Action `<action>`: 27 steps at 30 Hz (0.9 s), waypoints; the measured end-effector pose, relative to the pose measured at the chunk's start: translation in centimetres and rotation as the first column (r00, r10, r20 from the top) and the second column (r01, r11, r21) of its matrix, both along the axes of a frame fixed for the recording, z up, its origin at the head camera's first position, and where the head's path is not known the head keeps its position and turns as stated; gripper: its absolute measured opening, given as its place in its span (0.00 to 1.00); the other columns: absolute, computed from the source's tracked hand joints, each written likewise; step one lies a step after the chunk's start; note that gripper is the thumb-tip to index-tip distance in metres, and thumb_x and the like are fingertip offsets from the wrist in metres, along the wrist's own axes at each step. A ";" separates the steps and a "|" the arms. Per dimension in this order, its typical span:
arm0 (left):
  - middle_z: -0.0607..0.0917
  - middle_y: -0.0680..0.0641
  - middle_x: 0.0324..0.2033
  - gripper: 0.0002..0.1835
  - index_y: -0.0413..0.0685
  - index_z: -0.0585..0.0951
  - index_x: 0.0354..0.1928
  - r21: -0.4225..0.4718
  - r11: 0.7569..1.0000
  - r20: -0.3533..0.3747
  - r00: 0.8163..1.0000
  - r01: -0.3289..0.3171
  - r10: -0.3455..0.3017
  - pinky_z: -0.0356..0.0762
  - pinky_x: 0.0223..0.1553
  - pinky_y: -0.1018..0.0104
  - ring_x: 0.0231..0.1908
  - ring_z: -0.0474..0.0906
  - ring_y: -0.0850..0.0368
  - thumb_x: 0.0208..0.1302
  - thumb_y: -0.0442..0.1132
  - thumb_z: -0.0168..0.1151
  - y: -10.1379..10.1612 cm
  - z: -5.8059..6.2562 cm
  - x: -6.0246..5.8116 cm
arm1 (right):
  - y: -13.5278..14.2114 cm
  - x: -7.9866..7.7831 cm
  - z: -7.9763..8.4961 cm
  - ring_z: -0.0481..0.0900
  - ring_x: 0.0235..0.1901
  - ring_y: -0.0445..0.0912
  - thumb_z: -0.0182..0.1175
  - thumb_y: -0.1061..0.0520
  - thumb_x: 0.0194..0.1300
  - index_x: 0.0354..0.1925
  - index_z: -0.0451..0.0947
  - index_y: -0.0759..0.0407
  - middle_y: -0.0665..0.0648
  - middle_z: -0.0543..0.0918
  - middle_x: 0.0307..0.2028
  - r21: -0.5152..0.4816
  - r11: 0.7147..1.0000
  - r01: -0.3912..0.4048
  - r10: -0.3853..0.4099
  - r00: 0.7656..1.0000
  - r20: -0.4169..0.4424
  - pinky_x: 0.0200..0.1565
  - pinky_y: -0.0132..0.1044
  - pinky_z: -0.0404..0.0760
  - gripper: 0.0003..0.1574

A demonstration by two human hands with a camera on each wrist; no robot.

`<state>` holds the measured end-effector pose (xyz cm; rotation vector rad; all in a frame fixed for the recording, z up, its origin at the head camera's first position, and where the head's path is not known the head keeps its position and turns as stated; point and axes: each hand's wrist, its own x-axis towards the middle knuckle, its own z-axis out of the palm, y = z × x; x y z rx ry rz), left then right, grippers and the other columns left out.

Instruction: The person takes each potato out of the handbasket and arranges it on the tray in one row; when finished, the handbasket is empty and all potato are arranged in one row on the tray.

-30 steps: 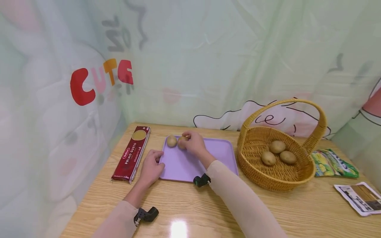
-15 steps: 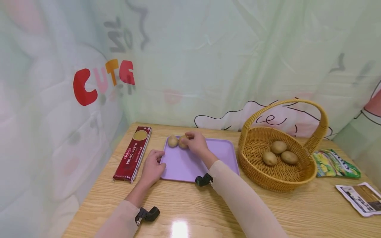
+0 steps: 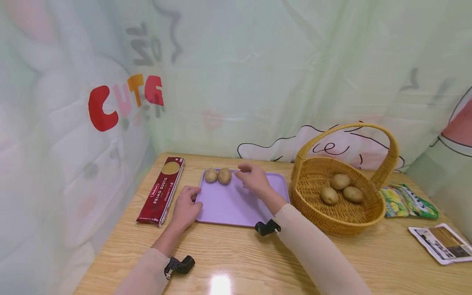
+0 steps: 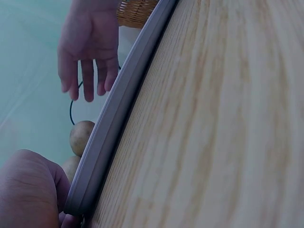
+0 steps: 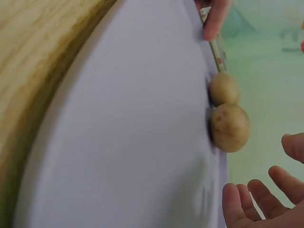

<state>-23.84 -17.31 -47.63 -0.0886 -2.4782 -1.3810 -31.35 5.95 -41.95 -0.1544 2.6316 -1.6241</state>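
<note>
Two potatoes sit side by side at the far left corner of a lilac tray point(image 3: 232, 205): a left potato point(image 3: 211, 175) and a right potato point(image 3: 224, 175). My left hand point(image 3: 187, 207) grips the tray's left edge between thumb and fingers. Just right of the potatoes, my right hand point(image 3: 255, 179) hovers over the tray with its fingers spread and nothing in them. The right wrist view shows a gap between those fingers point(image 5: 266, 199) and the nearer potato point(image 5: 230, 128). From the left wrist, the tray rim point(image 4: 114, 114) partly hides the potatoes.
Right of the tray stands a wicker basket point(image 3: 300, 209) with a tall handle, holding three potatoes point(image 3: 340, 181). A red spaghetti pack point(image 3: 162, 192) lies to the left. Beyond the basket are a green and yellow packet point(image 3: 407, 200) and a white-edged packet point(image 3: 442, 243).
My right hand has let go of the right potato and moved off to the right, its fingers spreading. The potato stays beside the other one. My left hand keeps its place on the tray.
</note>
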 end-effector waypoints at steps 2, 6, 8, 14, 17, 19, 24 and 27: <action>0.78 0.44 0.46 0.26 0.32 0.81 0.52 0.004 1.000 0.005 1.000 0.001 -0.001 0.79 0.45 0.57 0.44 0.78 0.49 0.45 0.25 0.59 -0.1 0.0 0.1 | 0.4 0.4 0.3 0.81 0.45 0.56 0.63 0.53 0.63 0.59 0.75 0.59 0.58 0.78 0.54 -0.054 0.998 0.010 -0.008 0.999 0.031 0.42 0.42 0.82 0.27; 0.78 0.44 0.47 0.25 0.32 0.80 0.52 0.008 1.000 0.023 1.000 -0.003 0.003 0.79 0.46 0.57 0.44 0.78 0.49 0.46 0.25 0.59 -0.2 -0.3 0.0 | 1.1 1.4 1.2 0.79 0.49 0.53 0.65 0.53 0.62 0.57 0.78 0.57 0.58 0.80 0.53 -0.063 0.998 0.010 -0.009 1.000 0.012 0.48 0.45 0.80 0.25; 0.78 0.44 0.47 0.25 0.32 0.80 0.53 0.005 1.000 0.028 1.000 -0.005 0.005 0.79 0.46 0.57 0.45 0.78 0.50 0.46 0.25 0.59 -0.2 -0.3 -0.1 | 1.4 2.1 1.6 0.77 0.52 0.51 0.65 0.53 0.62 0.56 0.78 0.57 0.58 0.80 0.53 -0.040 0.999 -0.003 0.003 1.000 -0.011 0.50 0.45 0.78 0.25; 0.77 0.44 0.47 0.26 0.32 0.80 0.53 0.008 1.000 0.034 0.999 0.004 -0.004 0.79 0.46 0.57 0.45 0.78 0.49 0.47 0.25 0.59 -0.1 -0.2 -0.1 | 2.8 4.2 2.8 0.75 0.55 0.52 0.65 0.55 0.62 0.56 0.78 0.58 0.57 0.80 0.54 -0.082 0.996 -0.029 0.028 0.999 -0.016 0.54 0.47 0.75 0.24; 0.77 0.43 0.47 0.26 0.31 0.80 0.53 0.011 1.000 0.035 0.999 0.013 -0.013 0.78 0.46 0.57 0.44 0.77 0.48 0.46 0.25 0.59 -0.1 0.0 0.1 | 3.7 5.1 3.0 0.76 0.54 0.53 0.66 0.56 0.61 0.55 0.78 0.58 0.57 0.80 0.54 -0.090 0.995 -0.031 0.028 0.999 -0.027 0.53 0.47 0.76 0.23; 0.77 0.43 0.47 0.26 0.31 0.79 0.54 0.011 1.000 0.033 0.999 0.017 -0.018 0.78 0.46 0.56 0.45 0.77 0.48 0.46 0.25 0.59 -0.1 0.0 0.1 | 4.3 5.7 3.1 0.77 0.54 0.53 0.66 0.56 0.61 0.55 0.78 0.57 0.57 0.80 0.54 -0.079 0.996 -0.036 0.033 0.999 -0.035 0.53 0.47 0.76 0.24; 0.77 0.42 0.47 0.26 0.31 0.79 0.54 0.015 1.000 0.040 0.999 0.016 -0.017 0.78 0.47 0.56 0.46 0.78 0.48 0.47 0.25 0.58 -0.2 0.0 0.1 | 5.8 7.1 3.8 0.76 0.55 0.52 0.67 0.53 0.61 0.56 0.78 0.53 0.54 0.80 0.54 -0.034 0.999 -0.041 0.040 0.998 -0.045 0.53 0.47 0.76 0.24; 0.77 0.43 0.48 0.26 0.31 0.79 0.54 0.009 1.000 0.045 0.999 0.015 -0.015 0.78 0.47 0.56 0.46 0.78 0.48 0.47 0.26 0.58 -0.1 0.1 0.1 | 6.8 8.0 4.6 0.76 0.55 0.51 0.66 0.53 0.61 0.56 0.78 0.53 0.53 0.80 0.54 -0.008 0.999 -0.051 0.051 0.997 -0.060 0.52 0.47 0.76 0.24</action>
